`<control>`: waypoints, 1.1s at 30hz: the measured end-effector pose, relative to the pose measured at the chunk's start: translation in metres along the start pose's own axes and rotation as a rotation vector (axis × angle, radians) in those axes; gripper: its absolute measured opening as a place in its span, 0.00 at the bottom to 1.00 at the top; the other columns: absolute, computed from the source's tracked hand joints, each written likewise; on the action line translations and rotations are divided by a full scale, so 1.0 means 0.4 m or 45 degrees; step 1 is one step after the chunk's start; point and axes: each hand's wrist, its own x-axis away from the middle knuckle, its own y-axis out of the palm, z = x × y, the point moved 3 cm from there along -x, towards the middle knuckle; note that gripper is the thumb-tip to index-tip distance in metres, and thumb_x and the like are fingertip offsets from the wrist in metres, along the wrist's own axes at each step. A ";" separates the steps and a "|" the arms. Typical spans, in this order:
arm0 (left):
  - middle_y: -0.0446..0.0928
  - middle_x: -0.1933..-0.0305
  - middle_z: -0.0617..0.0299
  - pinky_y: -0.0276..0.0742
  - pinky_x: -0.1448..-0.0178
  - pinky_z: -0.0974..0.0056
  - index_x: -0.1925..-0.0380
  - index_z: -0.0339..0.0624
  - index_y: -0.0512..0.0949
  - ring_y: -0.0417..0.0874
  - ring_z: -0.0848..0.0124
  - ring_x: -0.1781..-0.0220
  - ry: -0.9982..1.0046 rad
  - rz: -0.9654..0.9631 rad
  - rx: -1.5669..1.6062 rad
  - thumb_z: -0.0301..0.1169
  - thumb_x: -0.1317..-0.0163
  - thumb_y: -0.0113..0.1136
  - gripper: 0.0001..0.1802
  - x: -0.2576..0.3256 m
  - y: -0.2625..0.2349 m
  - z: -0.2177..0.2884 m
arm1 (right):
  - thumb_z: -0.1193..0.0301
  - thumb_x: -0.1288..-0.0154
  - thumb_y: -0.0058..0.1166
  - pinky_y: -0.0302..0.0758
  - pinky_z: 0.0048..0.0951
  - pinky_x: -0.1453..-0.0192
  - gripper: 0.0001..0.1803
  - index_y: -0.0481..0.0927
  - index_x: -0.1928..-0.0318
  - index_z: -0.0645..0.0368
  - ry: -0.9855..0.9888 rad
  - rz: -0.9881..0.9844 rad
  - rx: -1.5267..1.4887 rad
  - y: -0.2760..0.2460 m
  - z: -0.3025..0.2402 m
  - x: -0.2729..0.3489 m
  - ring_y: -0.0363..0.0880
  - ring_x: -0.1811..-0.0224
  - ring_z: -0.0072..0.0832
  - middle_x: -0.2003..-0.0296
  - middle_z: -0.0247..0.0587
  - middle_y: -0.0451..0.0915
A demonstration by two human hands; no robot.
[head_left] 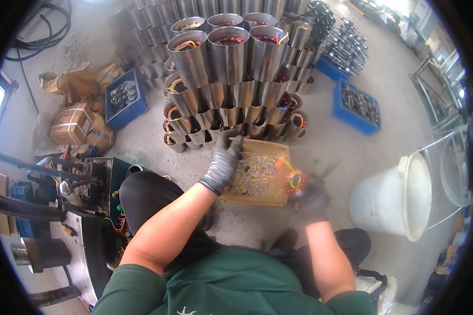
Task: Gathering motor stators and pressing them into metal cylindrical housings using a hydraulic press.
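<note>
A shallow tan cardboard box (265, 200) holds many small multicoloured bits, too fine to name. My left hand (223, 160), in a grey glove, grips the box at its upper left edge. At the box's right side, my gloved right hand (311, 199) is blurred and closed around a motor stator (295, 181). Red and yellow windings show at the stator's end, with yellow wires sticking out over the box; the rest of it is hidden by the hand or smeared.
Ahead stand stacked steel cylinders (228, 55) with coloured wires inside. Blue crates of metal parts sit left (126, 100) and right (357, 107). A white bucket (389, 197) stands at right, a machine (89, 181) at left. A taped carton (72, 124) lies beyond it.
</note>
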 end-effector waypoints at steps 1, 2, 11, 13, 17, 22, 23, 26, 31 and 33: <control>0.78 0.63 0.61 0.75 0.66 0.68 0.46 0.39 0.76 0.75 0.75 0.71 -0.075 -0.014 0.026 0.37 0.26 0.52 0.16 -0.002 -0.012 -0.020 | 0.72 0.41 0.50 0.75 0.55 0.38 0.08 0.76 0.61 0.58 0.038 -0.006 -0.013 0.074 -0.038 0.050 0.79 0.49 0.43 0.59 0.45 0.79; 0.78 0.63 0.61 0.75 0.66 0.68 0.46 0.39 0.76 0.75 0.75 0.71 -0.079 -0.005 0.026 0.37 0.26 0.52 0.16 -0.002 -0.017 -0.049 | 0.72 0.41 0.50 0.75 0.55 0.38 0.08 0.76 0.61 0.58 0.047 -0.008 -0.010 0.042 -0.027 0.029 0.79 0.49 0.43 0.59 0.45 0.79; 0.80 0.51 0.58 0.75 0.45 0.68 0.41 0.37 0.77 0.79 0.72 0.50 0.204 -0.754 -0.386 0.30 0.30 0.60 0.19 0.067 0.104 -0.131 | 0.65 0.47 0.51 0.69 0.57 0.30 0.29 0.76 0.46 0.69 0.022 -0.240 0.615 0.179 -0.020 0.124 0.75 0.40 0.50 0.45 0.54 0.78; 0.80 0.51 0.56 0.76 0.40 0.63 0.43 0.37 0.78 0.79 0.70 0.46 0.124 -0.860 -0.158 0.32 0.30 0.61 0.18 0.084 0.114 -0.092 | 0.64 0.48 0.51 0.70 0.55 0.31 0.31 0.75 0.44 0.70 0.215 -0.375 0.066 0.190 -0.003 0.134 0.75 0.40 0.49 0.44 0.56 0.78; 0.81 0.50 0.56 0.77 0.41 0.63 0.47 0.38 0.79 0.79 0.72 0.46 0.355 -0.960 -0.213 0.30 0.31 0.62 0.15 0.089 0.120 -0.087 | 0.63 0.49 0.52 0.71 0.53 0.31 0.33 0.74 0.43 0.71 0.297 -0.425 0.049 0.190 0.021 0.129 0.76 0.40 0.49 0.44 0.56 0.78; 0.81 0.53 0.59 0.77 0.44 0.64 0.49 0.38 0.79 0.79 0.73 0.50 0.056 -0.995 -0.260 0.28 0.32 0.63 0.13 0.101 0.121 -0.113 | 0.62 0.48 0.52 0.72 0.52 0.32 0.34 0.73 0.42 0.71 0.361 -0.373 -0.091 0.187 0.033 0.135 0.76 0.40 0.48 0.44 0.56 0.78; 0.80 0.55 0.60 0.77 0.45 0.64 0.50 0.38 0.78 0.79 0.73 0.52 0.154 -0.985 -0.247 0.26 0.32 0.63 0.12 0.101 0.120 -0.122 | 0.62 0.48 0.52 0.72 0.52 0.32 0.34 0.73 0.42 0.71 0.364 -0.374 -0.091 0.183 0.037 0.132 0.76 0.40 0.48 0.44 0.56 0.78; 0.79 0.58 0.62 0.77 0.47 0.64 0.53 0.38 0.78 0.78 0.73 0.54 0.137 -1.011 -0.296 0.25 0.33 0.63 0.10 0.108 0.122 -0.114 | 0.62 0.48 0.52 0.73 0.52 0.33 0.34 0.74 0.42 0.71 0.378 -0.439 -0.140 0.170 0.041 0.129 0.77 0.42 0.49 0.45 0.56 0.78; 0.78 0.60 0.63 0.77 0.49 0.66 0.58 0.38 0.78 0.78 0.74 0.56 0.068 -1.032 -0.150 0.26 0.34 0.64 0.07 0.114 0.115 -0.102 | 0.64 0.48 0.53 0.75 0.52 0.35 0.31 0.75 0.45 0.70 0.502 -0.165 -0.230 0.247 0.031 0.165 0.80 0.46 0.50 0.49 0.56 0.80; 0.77 0.61 0.65 0.77 0.50 0.67 0.60 0.39 0.77 0.78 0.75 0.57 0.199 -1.032 -0.225 0.26 0.34 0.64 0.06 0.115 0.115 -0.094 | 0.65 0.47 0.53 0.76 0.51 0.35 0.29 0.75 0.45 0.70 0.503 -0.167 -0.238 0.250 0.030 0.167 0.80 0.46 0.48 0.50 0.55 0.81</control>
